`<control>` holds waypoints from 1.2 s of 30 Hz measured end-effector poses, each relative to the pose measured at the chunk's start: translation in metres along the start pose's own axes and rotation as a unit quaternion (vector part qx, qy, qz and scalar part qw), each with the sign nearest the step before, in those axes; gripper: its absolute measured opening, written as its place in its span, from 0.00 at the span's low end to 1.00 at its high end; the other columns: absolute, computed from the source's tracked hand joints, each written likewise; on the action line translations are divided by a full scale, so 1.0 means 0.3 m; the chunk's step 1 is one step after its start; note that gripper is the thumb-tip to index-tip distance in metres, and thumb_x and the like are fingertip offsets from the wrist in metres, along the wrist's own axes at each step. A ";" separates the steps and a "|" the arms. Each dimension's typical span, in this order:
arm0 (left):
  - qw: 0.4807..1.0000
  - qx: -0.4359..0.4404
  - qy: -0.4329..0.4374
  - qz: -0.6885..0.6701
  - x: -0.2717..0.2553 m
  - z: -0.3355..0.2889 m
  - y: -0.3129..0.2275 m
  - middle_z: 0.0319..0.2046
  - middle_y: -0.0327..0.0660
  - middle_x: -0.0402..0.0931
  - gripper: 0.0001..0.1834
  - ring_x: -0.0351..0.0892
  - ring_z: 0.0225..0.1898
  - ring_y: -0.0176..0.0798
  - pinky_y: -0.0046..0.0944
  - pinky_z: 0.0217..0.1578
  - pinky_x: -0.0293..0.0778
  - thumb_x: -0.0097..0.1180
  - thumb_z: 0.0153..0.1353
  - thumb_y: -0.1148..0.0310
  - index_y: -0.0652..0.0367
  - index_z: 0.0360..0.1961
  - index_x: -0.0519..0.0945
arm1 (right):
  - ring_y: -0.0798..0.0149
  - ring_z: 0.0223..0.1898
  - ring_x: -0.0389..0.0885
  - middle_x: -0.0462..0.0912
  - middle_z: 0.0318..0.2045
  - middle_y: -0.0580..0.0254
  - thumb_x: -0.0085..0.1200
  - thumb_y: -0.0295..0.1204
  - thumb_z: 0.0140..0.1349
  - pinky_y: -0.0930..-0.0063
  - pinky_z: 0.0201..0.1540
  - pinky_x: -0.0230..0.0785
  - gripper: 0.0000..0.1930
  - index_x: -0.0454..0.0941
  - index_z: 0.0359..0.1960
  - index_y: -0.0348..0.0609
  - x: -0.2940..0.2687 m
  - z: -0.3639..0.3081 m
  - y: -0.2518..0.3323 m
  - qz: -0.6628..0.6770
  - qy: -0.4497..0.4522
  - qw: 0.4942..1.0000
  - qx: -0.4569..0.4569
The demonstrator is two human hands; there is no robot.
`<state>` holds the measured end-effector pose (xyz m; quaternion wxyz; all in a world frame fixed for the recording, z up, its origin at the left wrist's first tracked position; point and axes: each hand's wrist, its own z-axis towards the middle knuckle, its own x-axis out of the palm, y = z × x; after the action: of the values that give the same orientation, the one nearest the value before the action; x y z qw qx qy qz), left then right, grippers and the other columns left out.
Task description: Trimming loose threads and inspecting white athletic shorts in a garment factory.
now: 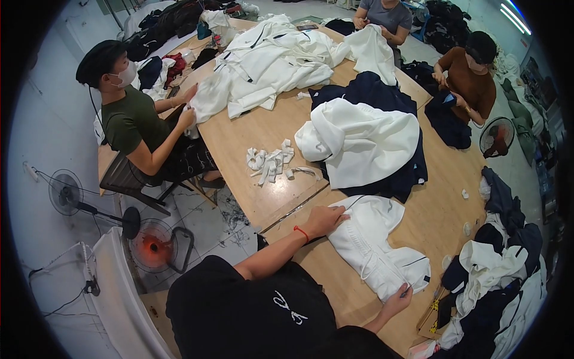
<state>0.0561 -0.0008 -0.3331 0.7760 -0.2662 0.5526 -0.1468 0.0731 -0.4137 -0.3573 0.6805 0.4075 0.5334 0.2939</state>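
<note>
White shorts [366, 239] with a gathered elastic waistband and a drawstring lie spread on the wooden table in front of me. My left hand [329, 220], with a red cord round its wrist, pinches the upper left end of the waistband. At the lower right end is my right hand [394, 304], closed round a small dark tool [406, 291] whose kind is too small to make out. Its fingers rest against the shorts' near edge. A thin dark line runs along each leg.
Beyond the shorts, a white hooded garment [371, 140] lies on navy cloth [365, 90]. White fabric scraps [272, 163] sit left of it. A large white garment pile [275, 60] covers the far table. Three co-workers handle garments around it. More clothes [496, 269] are heaped at right.
</note>
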 end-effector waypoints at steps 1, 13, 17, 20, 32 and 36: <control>0.999 0.011 -0.033 0.010 0.010 -0.009 0.002 0.28 0.48 0.82 0.17 0.82 0.28 0.59 0.55 0.27 0.74 0.60 0.71 0.52 0.55 0.35 0.78 | 0.54 0.43 0.83 0.86 0.41 0.47 0.53 0.32 0.79 0.64 0.52 0.75 0.15 0.79 0.52 0.28 0.032 -0.007 0.006 -0.041 -0.024 0.999 -0.006; 0.997 0.042 -0.066 -0.005 0.019 0.008 0.003 0.24 0.48 0.81 0.16 0.81 0.25 0.58 0.54 0.26 0.74 0.62 0.71 0.54 0.55 0.32 0.77 | 0.47 0.51 0.88 0.89 0.48 0.44 0.57 0.27 0.75 0.59 0.54 0.78 0.11 0.80 0.53 0.34 0.110 -0.033 0.031 -0.125 -0.129 0.982 -0.055; 0.997 0.028 -0.066 -0.022 0.019 -0.003 -0.002 0.25 0.49 0.83 0.14 0.83 0.25 0.57 0.53 0.26 0.75 0.62 0.71 0.55 0.54 0.39 0.81 | 0.46 0.51 0.88 0.88 0.49 0.44 0.59 0.22 0.72 0.57 0.54 0.79 0.11 0.81 0.53 0.33 0.110 -0.033 0.031 -0.101 -0.127 0.986 -0.048; 0.998 0.023 -0.057 -0.031 0.022 -0.010 0.000 0.26 0.49 0.83 0.14 0.84 0.26 0.57 0.52 0.27 0.76 0.62 0.70 0.55 0.54 0.43 0.82 | 0.48 0.50 0.88 0.88 0.48 0.44 0.60 0.23 0.72 0.58 0.53 0.79 0.11 0.81 0.52 0.32 0.104 -0.040 0.025 -0.083 -0.126 0.988 -0.034; 0.999 -0.002 -0.006 0.054 0.088 0.031 0.040 0.21 0.53 0.81 0.14 0.83 0.24 0.61 0.58 0.24 0.75 0.56 0.75 0.56 0.55 0.39 0.79 | 0.47 0.41 0.89 0.90 0.40 0.44 0.66 0.29 0.69 0.59 0.45 0.79 0.12 0.84 0.50 0.36 0.135 0.002 -0.001 -0.108 -0.153 0.981 -0.053; 1.000 -0.002 -0.010 0.026 0.087 0.020 0.028 0.26 0.52 0.83 0.11 0.84 0.26 0.60 0.56 0.25 0.75 0.56 0.75 0.58 0.55 0.43 0.80 | 0.47 0.39 0.90 0.90 0.40 0.45 0.66 0.26 0.64 0.60 0.43 0.80 0.13 0.84 0.50 0.37 0.128 -0.029 0.015 -0.103 -0.146 0.983 -0.034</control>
<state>0.0702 -0.0062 -0.3568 0.7846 -0.2546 0.5519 -0.1226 0.0748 -0.3772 -0.3732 0.7911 0.3657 0.4574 0.1770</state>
